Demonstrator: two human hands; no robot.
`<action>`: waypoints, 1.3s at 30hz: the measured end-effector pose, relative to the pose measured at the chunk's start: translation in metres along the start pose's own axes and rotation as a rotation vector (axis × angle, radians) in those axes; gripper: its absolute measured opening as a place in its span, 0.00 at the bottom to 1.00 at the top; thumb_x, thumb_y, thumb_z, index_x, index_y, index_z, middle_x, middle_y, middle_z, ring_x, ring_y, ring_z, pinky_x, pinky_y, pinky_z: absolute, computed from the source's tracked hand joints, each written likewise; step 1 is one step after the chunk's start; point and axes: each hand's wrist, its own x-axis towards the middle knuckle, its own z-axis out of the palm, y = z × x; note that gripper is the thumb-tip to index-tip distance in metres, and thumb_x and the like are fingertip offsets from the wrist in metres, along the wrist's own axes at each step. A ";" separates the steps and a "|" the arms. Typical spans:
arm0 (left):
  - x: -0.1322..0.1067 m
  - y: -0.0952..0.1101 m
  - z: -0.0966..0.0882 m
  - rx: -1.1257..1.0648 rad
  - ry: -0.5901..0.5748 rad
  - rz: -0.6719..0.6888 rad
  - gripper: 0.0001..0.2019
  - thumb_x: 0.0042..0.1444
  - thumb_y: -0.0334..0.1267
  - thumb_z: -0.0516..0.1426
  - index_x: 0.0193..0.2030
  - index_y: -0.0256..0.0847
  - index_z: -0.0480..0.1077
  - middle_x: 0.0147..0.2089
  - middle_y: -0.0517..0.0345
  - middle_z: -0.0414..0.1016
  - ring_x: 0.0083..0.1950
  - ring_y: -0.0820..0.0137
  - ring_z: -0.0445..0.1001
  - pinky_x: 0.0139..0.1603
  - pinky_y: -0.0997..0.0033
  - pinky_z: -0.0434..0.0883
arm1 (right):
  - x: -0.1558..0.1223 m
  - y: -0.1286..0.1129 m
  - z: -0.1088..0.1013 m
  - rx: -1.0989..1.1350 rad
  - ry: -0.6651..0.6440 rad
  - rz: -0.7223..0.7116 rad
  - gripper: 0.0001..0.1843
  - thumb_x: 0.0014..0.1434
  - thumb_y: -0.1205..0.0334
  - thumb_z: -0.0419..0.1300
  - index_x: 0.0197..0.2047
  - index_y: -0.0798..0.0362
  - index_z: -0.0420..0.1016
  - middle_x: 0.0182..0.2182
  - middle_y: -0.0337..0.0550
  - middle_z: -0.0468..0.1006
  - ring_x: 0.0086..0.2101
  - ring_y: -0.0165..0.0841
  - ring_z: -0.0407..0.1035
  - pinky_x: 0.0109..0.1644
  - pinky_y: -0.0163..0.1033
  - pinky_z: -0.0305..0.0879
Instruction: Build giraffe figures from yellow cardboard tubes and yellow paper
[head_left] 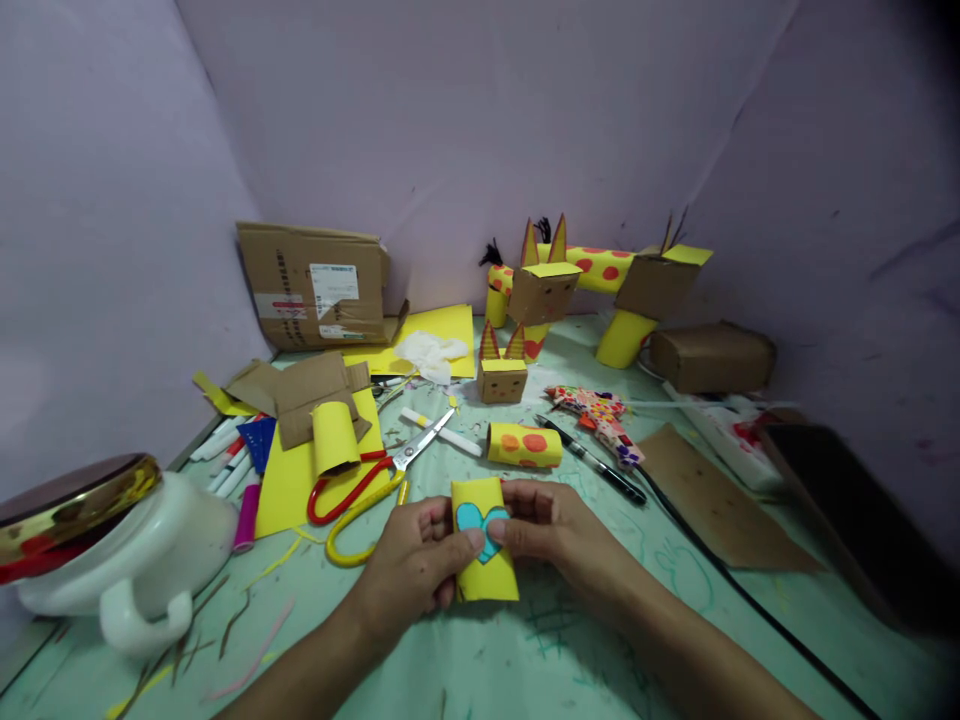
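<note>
A yellow paper-covered tube (486, 578) with a blue heart (475, 520) on it sits low over the green mat, held between both hands. My left hand (409, 570) curls round its left side, thumb pressing the heart. My right hand (547, 530) grips the right side, thumb also on the heart. Just beyond lie a yellow tube with orange spots (523, 445) and scissors with red and yellow handles (375, 480).
A white jug with a gold lid (112, 550) stands at the left. Markers (232, 465), yellow paper (289, 485), cardboard pieces (315, 285), a black pen (592, 460), a black cable (750, 600) and yellow spotted cardboard giraffe figures (585, 285) crowd the mat. Purple walls close in behind.
</note>
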 end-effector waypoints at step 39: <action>-0.007 -0.003 0.004 0.544 0.197 0.461 0.13 0.53 0.37 0.56 0.46 0.42 0.69 0.42 0.55 0.74 0.42 0.66 0.73 0.43 0.68 0.69 | -0.008 0.002 0.007 -0.447 0.175 -0.385 0.25 0.45 0.60 0.66 0.48 0.53 0.70 0.43 0.51 0.77 0.43 0.43 0.72 0.49 0.50 0.67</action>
